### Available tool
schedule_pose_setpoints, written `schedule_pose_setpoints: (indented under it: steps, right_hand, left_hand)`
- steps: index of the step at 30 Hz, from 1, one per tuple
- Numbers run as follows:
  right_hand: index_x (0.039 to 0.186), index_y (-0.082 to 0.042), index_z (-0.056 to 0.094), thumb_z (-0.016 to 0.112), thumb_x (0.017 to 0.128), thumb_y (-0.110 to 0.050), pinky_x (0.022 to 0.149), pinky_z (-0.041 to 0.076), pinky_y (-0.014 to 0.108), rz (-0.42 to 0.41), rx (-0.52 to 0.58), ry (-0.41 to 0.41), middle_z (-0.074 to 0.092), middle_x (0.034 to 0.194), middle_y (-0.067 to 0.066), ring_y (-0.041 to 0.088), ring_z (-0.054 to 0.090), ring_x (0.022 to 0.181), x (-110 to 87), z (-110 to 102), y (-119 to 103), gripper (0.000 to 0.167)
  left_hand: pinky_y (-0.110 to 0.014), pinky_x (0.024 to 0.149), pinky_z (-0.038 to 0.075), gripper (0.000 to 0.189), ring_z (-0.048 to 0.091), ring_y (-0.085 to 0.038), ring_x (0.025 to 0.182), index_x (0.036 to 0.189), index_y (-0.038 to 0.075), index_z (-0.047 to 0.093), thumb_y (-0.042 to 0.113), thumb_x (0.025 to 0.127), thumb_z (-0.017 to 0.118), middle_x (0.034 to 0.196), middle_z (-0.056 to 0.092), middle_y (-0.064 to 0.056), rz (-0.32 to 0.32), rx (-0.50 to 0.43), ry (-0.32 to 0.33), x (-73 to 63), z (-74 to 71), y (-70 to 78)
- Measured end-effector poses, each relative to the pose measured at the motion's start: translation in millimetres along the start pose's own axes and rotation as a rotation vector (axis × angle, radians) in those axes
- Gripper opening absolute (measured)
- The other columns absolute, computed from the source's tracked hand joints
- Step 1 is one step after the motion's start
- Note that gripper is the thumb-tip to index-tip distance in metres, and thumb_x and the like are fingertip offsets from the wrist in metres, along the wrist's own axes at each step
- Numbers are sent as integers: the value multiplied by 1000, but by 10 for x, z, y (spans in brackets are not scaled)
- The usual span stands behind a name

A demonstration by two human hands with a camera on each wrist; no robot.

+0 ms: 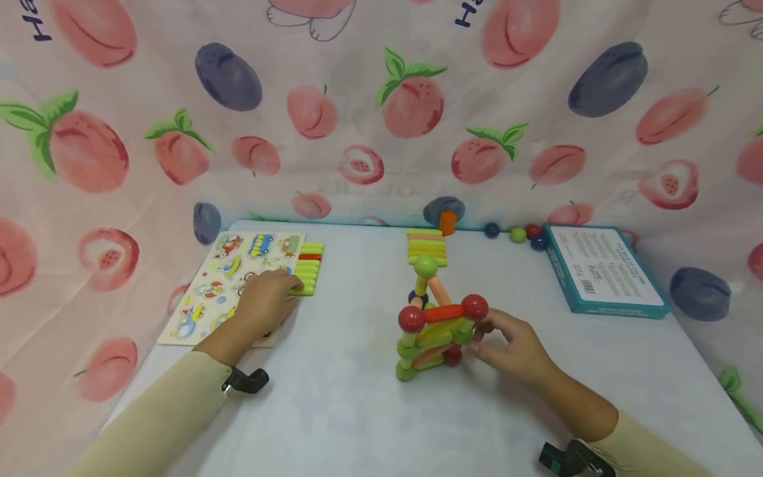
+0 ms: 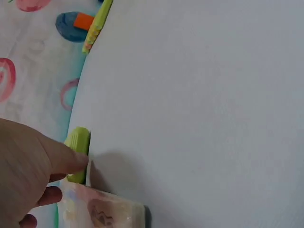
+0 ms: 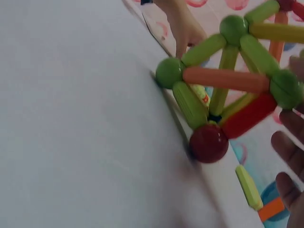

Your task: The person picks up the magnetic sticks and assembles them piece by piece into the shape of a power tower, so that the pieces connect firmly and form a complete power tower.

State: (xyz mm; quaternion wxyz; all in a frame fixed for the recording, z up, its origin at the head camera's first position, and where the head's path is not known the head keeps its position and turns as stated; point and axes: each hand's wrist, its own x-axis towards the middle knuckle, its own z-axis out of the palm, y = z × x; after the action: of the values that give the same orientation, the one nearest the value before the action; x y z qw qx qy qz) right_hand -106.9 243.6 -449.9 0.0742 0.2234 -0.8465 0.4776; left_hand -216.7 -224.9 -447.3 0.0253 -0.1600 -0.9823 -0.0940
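In the head view, my left hand (image 1: 266, 301) reaches over a picture board (image 1: 197, 291) and pinches the nearest green stick (image 2: 78, 142) of a row at the board's right edge. The left wrist view shows a digit against that stick; the far side of the grip is hidden. A ball-and-stick toy frame (image 1: 441, 311) of red and green balls joined by green, yellow, orange and red sticks stands mid-table. My right hand (image 1: 518, 348) holds its right side, thumb and a finger about a green ball (image 3: 286, 89); other fingers spread loosely past it.
Behind the frame lies a row of yellowish sticks (image 1: 426, 246) with an orange block (image 1: 448, 222) beside it. Several loose balls (image 1: 517, 234) sit near the back edge, left of a teal-edged box (image 1: 608, 268). A fruit-print cloth (image 1: 357, 99) hangs behind the white table.
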Motion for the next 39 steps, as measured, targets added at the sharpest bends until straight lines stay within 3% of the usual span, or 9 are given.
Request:
schedule_pose_setpoints:
  steps: [5, 8, 12, 15, 19, 23, 27, 31, 39]
  right_hand:
    - [127, -15, 73, 85, 91, -8, 92, 57, 42, 146, -72, 44, 72, 110, -10, 12, 66, 95, -95, 49, -187, 38]
    - [127, -14, 73, 84, 94, -13, 91, 58, 43, 193, -75, 50, 73, 111, -7, 13, 66, 95, -100, 77, -263, 35]
    - [128, -16, 72, 83, 95, -15, 91, 58, 42, 220, -84, 50, 72, 111, -6, 13, 66, 95, -82, 94, -317, 36]
    - [129, -15, 72, 84, 94, -15, 91, 56, 39, 222, -97, 52, 72, 111, -6, 13, 66, 95, -69, 99, -329, 37]
    - [129, -15, 71, 83, 94, -14, 91, 57, 41, 241, -101, 47, 72, 111, -5, 13, 67, 95, -65, 102, -335, 37]
    - [128, -14, 71, 82, 95, -14, 92, 57, 47, 267, -92, 40, 71, 111, -4, 14, 66, 95, -77, 91, -353, 35]
    - [129, -14, 71, 82, 96, -18, 92, 58, 45, 281, -89, 37, 72, 113, -3, 14, 66, 96, -92, 80, -370, 35]
    - [131, -15, 70, 82, 96, -17, 93, 58, 46, 276, -79, 36, 72, 115, -3, 13, 66, 97, -94, 83, -377, 37]
    - [130, -15, 71, 82, 96, -16, 100, 52, 60, 287, -66, 39, 73, 118, -1, 16, 66, 98, -96, 51, -394, 36]
  left_hand:
    - [-56, 95, 49, 28, 66, -33, 107, 120, 11, 76, 19, 94, 83, 111, 73, -8, 6, 4, -14, 72, 39, -23]
    - [-53, 92, 48, 21, 64, -31, 99, 112, 13, 76, 23, 95, 82, 102, 71, -5, 23, 78, -33, 115, 26, -12]
    - [-49, 89, 49, 18, 63, -28, 91, 108, 12, 74, 23, 95, 81, 95, 71, -4, 41, 103, -65, 155, -104, 149]
    - [-44, 83, 52, 29, 63, -24, 88, 123, 9, 73, 24, 98, 78, 98, 72, -4, 28, -83, -124, 173, -268, 402]
    - [-38, 82, 53, 35, 63, -21, 95, 136, 9, 69, 26, 105, 68, 108, 71, -3, 12, -493, -279, 174, -504, 835]
    - [-36, 87, 51, 27, 60, -23, 102, 126, 9, 71, 27, 107, 63, 109, 70, -5, -33, -878, -411, 165, -697, 1288]
    - [-32, 79, 47, 25, 57, -23, 92, 119, 4, 71, 24, 107, 61, 99, 65, -6, -66, -1152, -476, 141, -793, 1633]
    - [-29, 72, 42, 23, 55, -19, 84, 109, 3, 71, 24, 107, 61, 93, 61, -5, -116, -1287, -530, 113, -809, 1820]
    - [-28, 69, 41, 25, 56, -19, 81, 107, 3, 71, 27, 104, 64, 84, 63, -3, -173, -1327, -524, 133, -765, 1927]
